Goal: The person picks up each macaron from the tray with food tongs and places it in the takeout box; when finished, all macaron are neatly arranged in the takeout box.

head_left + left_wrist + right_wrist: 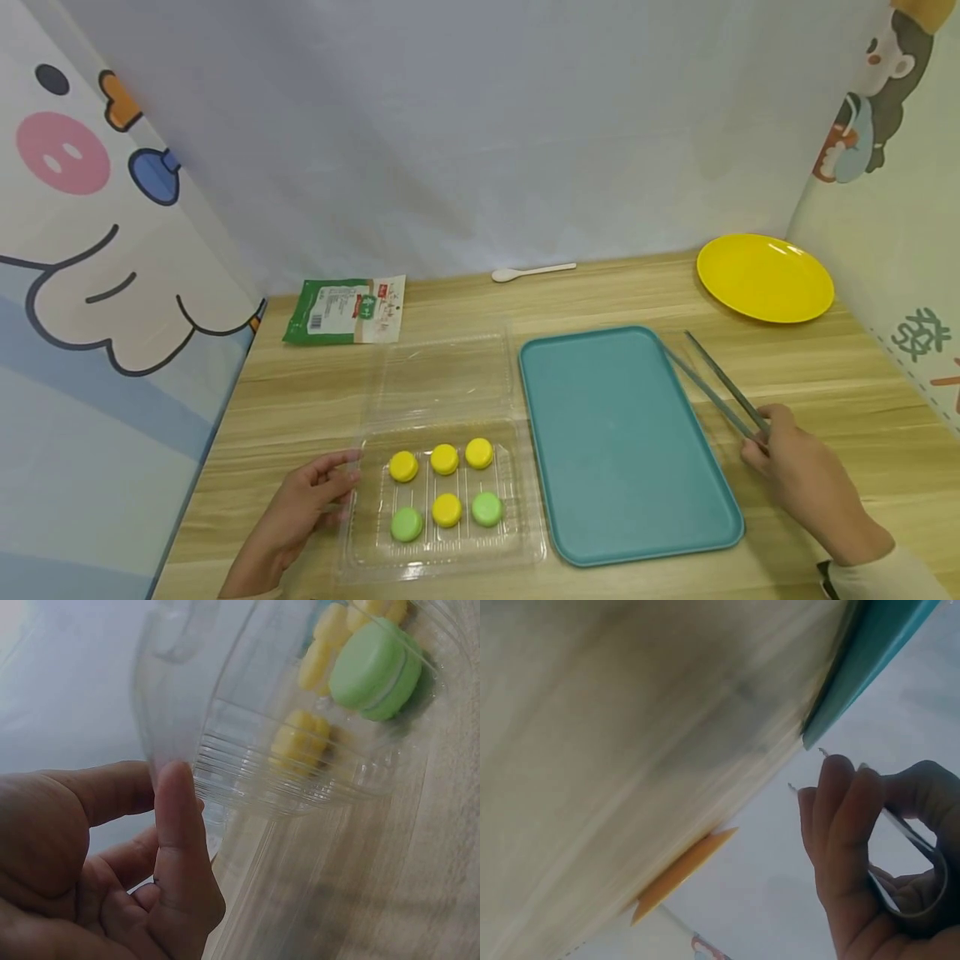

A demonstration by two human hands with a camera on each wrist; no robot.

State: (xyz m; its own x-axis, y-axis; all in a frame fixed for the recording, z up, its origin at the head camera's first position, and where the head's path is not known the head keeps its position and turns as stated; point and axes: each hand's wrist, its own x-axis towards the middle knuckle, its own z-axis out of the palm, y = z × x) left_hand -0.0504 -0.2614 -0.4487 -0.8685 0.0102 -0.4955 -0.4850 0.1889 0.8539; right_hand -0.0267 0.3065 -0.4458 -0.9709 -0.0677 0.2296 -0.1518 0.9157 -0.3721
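My left hand point(296, 508) pinches the left edge of a clear plastic box point(525, 533) between thumb and fingers. In the left wrist view, the thumb point(180, 840) presses against the box wall. The lid point(442, 379) lies folded back behind the base. Inside sit several yellow macarons point(445, 459) and two green macarons point(407, 524), in two rows. My right hand point(813, 483) grips metal tongs point(725, 382), whose two arms stand apart and point away toward the back left. Nothing is between the tips. The right wrist view shows their bent end point(934, 900) within the hand.
A teal tray point(622, 442) lies between the box and the right hand. At the back right is a yellow plate point(765, 279). A white spoon point(532, 272) and a green-and-white packet point(345, 311) lie along the back. Printed curtains point(487, 125) border the wooden table point(292, 400).
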